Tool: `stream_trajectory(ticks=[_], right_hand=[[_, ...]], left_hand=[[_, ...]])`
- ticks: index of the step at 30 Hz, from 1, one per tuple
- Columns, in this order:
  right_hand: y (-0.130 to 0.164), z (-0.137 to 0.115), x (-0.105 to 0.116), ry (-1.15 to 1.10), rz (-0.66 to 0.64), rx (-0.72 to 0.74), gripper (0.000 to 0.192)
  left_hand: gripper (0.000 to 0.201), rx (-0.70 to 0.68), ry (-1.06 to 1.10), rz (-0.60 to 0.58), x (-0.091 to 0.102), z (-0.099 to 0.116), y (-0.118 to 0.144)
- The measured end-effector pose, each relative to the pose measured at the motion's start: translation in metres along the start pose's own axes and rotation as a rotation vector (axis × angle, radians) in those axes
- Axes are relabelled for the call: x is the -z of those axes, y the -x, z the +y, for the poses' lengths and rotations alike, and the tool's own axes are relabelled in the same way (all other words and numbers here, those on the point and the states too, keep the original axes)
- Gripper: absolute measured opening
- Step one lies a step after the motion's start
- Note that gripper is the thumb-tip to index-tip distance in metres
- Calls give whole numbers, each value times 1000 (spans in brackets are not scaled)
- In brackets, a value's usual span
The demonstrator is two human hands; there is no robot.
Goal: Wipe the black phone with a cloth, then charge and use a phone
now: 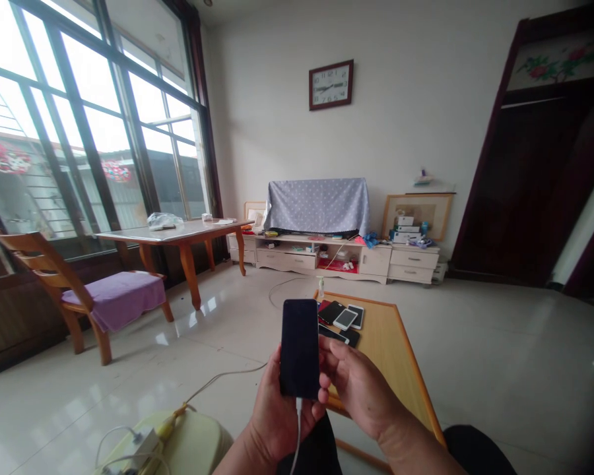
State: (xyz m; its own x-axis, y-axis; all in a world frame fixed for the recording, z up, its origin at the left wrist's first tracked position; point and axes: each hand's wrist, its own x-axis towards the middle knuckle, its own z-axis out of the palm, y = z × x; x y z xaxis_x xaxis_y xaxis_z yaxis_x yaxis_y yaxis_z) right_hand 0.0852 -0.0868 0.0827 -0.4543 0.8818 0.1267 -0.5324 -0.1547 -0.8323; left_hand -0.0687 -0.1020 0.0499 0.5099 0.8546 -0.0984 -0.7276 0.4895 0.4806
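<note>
Upright before me stands a smartphone (299, 346) with a dark screen. A white charging cable (297, 429) runs down from the plug at its bottom edge. My left hand (270, 409) is closed around the phone from the left and below. On the other side, my right hand (354, 379) has its fingers curled against the phone's right edge. Several more phones (345, 319) lie in a loose group on the small wooden table (383, 356) just beyond my right hand.
At lower left, a power strip (141, 448) with cords rests on a pale yellow stool (193, 435). A pump bottle (321, 285) stands by the small table's far edge. A wooden chair (44, 277), a dining table (178, 232) and a low cabinet (287, 258) stand farther off.
</note>
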Motion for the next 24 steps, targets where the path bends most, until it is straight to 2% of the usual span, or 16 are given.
stream_trajectory(ticks=[4,10,15,24], right_hand=[[1,-1,0,-27,59,-31,29],[4,12,11,-135,179,-107,30],[5,14,14,-172,176,-125,21],[7,18,17,-189,183,-135,24]], left_hand=[[64,-16,49,-31,1,-8,-5],[67,-3,42,53,5,-27,-3],[68,-8,14,104,-2,-31,-1],[71,-38,-29,127,-10,-35,-2]])
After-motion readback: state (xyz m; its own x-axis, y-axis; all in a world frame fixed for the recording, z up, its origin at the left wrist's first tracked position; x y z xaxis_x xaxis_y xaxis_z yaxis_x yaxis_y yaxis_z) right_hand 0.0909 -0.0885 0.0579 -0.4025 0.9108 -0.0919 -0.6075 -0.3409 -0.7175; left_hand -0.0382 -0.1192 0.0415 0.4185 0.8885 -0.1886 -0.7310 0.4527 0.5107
